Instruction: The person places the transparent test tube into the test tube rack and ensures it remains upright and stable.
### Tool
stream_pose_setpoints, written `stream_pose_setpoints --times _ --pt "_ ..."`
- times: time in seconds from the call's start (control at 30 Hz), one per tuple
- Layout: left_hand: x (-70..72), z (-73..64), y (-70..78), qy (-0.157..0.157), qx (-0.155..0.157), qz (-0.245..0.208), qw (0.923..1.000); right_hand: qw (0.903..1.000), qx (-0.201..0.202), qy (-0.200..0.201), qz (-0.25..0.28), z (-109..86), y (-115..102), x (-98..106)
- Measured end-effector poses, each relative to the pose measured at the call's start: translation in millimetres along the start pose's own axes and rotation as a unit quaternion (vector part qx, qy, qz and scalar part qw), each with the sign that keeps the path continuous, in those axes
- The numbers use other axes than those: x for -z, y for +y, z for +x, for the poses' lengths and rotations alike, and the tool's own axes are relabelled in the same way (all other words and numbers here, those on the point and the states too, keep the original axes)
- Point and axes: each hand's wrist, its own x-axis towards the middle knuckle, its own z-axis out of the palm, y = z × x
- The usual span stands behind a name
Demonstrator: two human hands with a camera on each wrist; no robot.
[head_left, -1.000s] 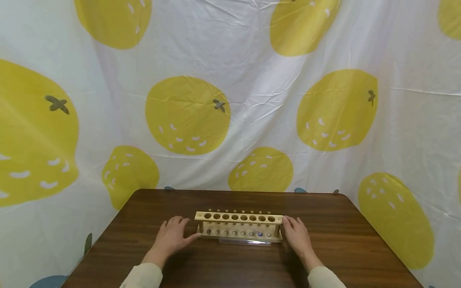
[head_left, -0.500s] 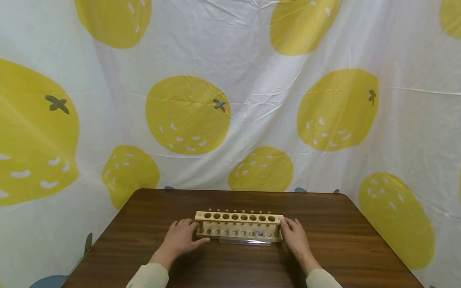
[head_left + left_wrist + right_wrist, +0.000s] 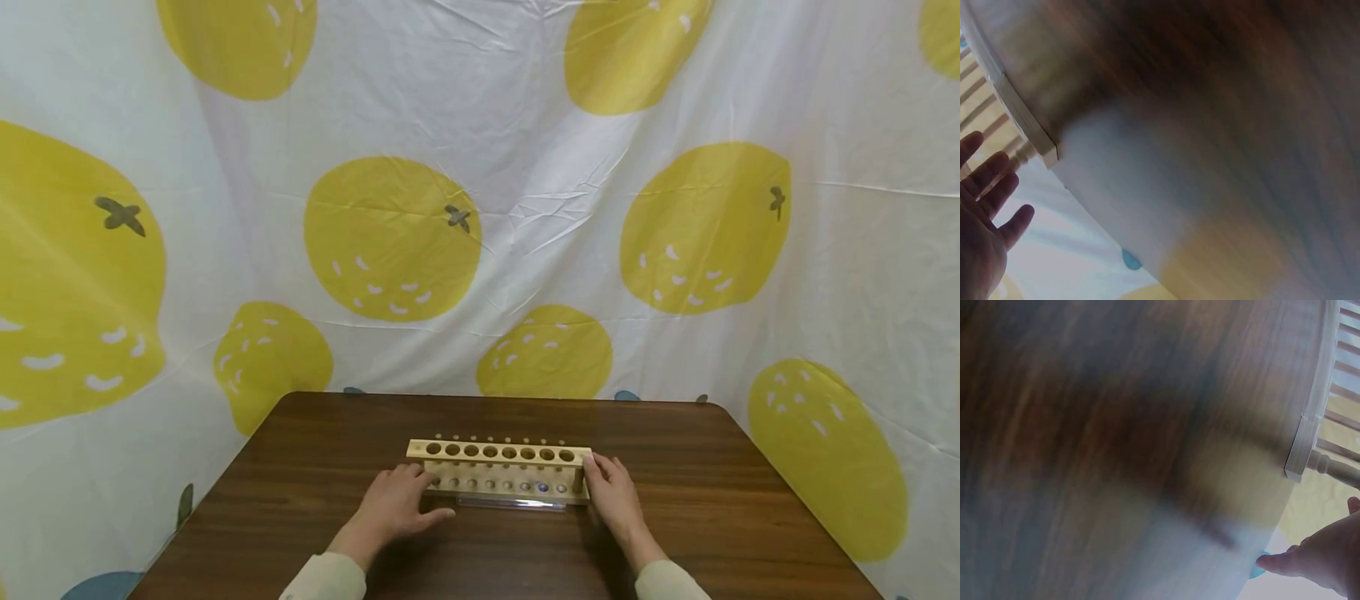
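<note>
Rack [image 3: 500, 459] in all three views

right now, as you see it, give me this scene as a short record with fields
rack: pale wooden rack, upright, eight holes along its top rail
surface: dark wood-grain table
left hand: left hand, fingers extended at the rack's left end, contact unclear
right hand: right hand, at the rack's right end, grip unclear
front: clear strip along the rack's base
backdrop: lemon-print cloth
</note>
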Motion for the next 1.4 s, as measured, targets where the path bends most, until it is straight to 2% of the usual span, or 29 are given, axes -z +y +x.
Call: stream_pose_setpoints --times 0.3,0.5,0.6,0.73,0.87,1.1,1.4 --pt "-11.3 12.1 21.3 0.015 -0.054 0.010 0.9984 0.9999 -0.008 0.002 0.006 1.6 3 -2" --pt "-17.1 24.1 45.3 0.041 -0.098 0.004 0.9943 0.9999 -0.010 0.002 0.010 0.9 5 -3" --pt "-18.7 29.1 57.6 0.038 -0.109 -0.015 0.9932 0.9998 -0.013 0.002 0.011 0.2 5 -3" --pt "-23.6 35.3 69.6 0.020 -0.106 -0.025 0.9939 0.9998 -0.017 0.000 0.009 -0.4 4 -3" --pt "-30.1 41.4 75.7 0.004 -0.096 -0.023 0.9951 0.9998 -0.019 0.000 0.010 0.1 5 -3" --pt "-35.3 47.4 80.4 -0.011 -0.079 -0.033 0.9963 0.9998 -0.017 0.001 0.007 0.5 4 -2" --pt "-38.3 49.6 81.5 -0.014 -0.076 -0.032 0.9965 0.9999 -0.015 0.003 0.001 0.3 4 -2"
